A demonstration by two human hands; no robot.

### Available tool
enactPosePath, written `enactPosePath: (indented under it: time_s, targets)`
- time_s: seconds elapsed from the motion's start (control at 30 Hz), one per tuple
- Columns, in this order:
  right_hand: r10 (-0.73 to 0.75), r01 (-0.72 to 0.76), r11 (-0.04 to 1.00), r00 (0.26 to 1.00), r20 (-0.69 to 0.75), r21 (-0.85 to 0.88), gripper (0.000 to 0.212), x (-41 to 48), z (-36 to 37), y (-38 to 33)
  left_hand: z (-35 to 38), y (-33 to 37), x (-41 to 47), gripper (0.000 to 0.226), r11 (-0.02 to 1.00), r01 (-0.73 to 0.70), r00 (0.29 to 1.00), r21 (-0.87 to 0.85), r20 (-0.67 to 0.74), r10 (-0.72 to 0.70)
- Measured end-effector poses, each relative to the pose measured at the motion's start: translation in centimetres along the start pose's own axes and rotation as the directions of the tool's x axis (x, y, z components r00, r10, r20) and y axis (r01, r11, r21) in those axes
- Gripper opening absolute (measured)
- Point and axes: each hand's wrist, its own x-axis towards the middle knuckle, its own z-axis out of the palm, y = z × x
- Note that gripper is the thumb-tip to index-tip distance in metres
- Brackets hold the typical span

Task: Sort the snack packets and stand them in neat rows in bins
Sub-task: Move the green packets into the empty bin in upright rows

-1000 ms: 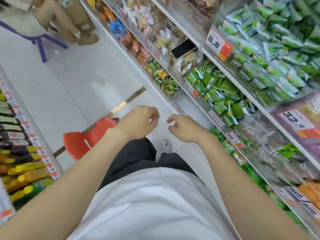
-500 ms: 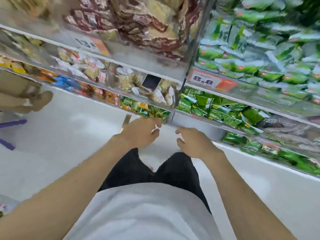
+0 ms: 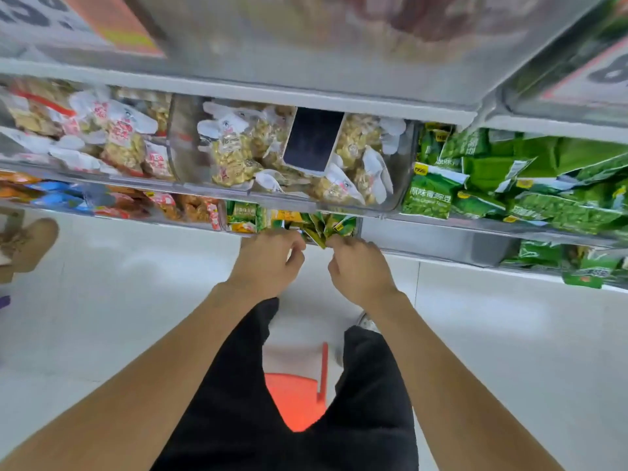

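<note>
Your left hand (image 3: 268,263) and right hand (image 3: 356,266) reach green packets (image 3: 328,227).
Packets' long axis points toward six; right pinches one, left curled, grip unclear.

Both hands meet at the front edge of the lowest shelf (image 3: 438,244). The right hand (image 3: 360,266) pinches the lower tip of a bunch of green-and-yellow packets (image 3: 328,227). The left hand (image 3: 268,263), fingers curled, touches the bunch's left side, though its grip is unclear. One shelf up, a dark phone (image 3: 314,139) lies on pale snack bags (image 3: 234,158) in a clear bin (image 3: 180,141), with green packets (image 3: 428,195) just to its right
</note>
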Motion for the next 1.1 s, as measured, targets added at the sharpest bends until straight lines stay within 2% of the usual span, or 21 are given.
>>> enactPosePath:
  time_s: [0.07,0.17,0.23,0.3,0.4,0.47,0.53,0.63,0.7,0.8,0.83,0.97,1.03,1.1]
  targets:
    - [-0.020,0.017,0.999,0.997,-0.077,-0.033,0.028,2.3,3.7,1.3,3.4,-2.7,1.9,0.040,0.998,-0.060,0.994,0.020,-0.094,0.062]
    - [-0.116,0.090,0.991,0.944,-0.307,-0.098,0.025,5.8,8.5,2.8,7.5,-6.1,5.1,0.033,0.984,-0.172,0.948,0.048,-0.264,0.179]
    - [-0.226,0.173,0.973,0.860,-0.458,-0.155,0.031,8.2,11.3,3.7,9.6,-7.8,7.2,0.031,0.968,-0.232,0.885,0.092,-0.392,0.250]
    - [-0.295,0.208,0.954,0.786,-0.543,-0.217,0.040,10.1,13.3,4.4,11.5,-9.2,9.0,0.029,0.952,-0.272,0.799,0.138,-0.519,0.304]
    - [-0.284,0.170,0.957,0.714,-0.640,-0.235,0.049,11.4,15.8,4.5,14.1,-11.0,11.2,0.026,0.936,-0.308,0.666,0.171,-0.664,0.340]
    - [-0.249,0.130,0.967,0.682,-0.688,-0.220,0.048,11.9,17.7,3.7,15.4,-11.1,11.9,0.024,0.942,-0.296,0.619,0.159,-0.719,0.316]
    - [-0.222,0.080,0.970,0.666,-0.712,-0.228,0.046,12.4,18.9,2.7,16.1,-10.5,12.1,0.022,0.958,-0.234,0.617,0.167,-0.736,0.279]
    - [-0.210,0.013,0.965,0.642,-0.738,-0.263,0.045,13.0,18.9,2.0,16.2,-9.9,12.1,0.025,0.952,-0.165,0.628,0.259,-0.717,0.304]
    - [-0.242,0.030,0.958,0.621,-0.745,-0.287,0.042,12.6,18.6,2.3,16.1,-10.5,11.1,0.026,0.935,-0.191,0.616,0.300,-0.705,0.352]
    - [-0.311,0.130,0.944,0.654,-0.689,-0.303,0.044,10.5,18.4,3.2,16.5,-11.8,8.5,0.027,0.914,-0.250,0.598,0.319,-0.691,0.405]
    - [-0.301,0.155,0.951,0.649,-0.699,-0.266,0.045,9.2,18.5,3.3,16.9,-12.3,7.5,0.025,0.914,-0.268,0.600,0.304,-0.690,0.405]
    - [-0.176,0.153,0.982,0.550,-0.816,-0.109,0.035,4.4,19.9,3.4,17.8,-13.8,4.6,0.024,0.908,-0.271,0.593,0.319,-0.688,0.418]
    - [-0.147,0.073,0.989,0.593,-0.792,-0.129,0.031,3.1,19.2,3.1,18.1,-14.1,4.2,0.025,0.913,-0.268,0.598,0.309,-0.690,0.409]
    - [-0.127,-0.043,0.976,0.686,-0.716,-0.213,0.029,2.6,17.0,2.6,18.1,-13.9,4.5,0.025,0.918,-0.261,0.612,0.298,-0.684,0.397]
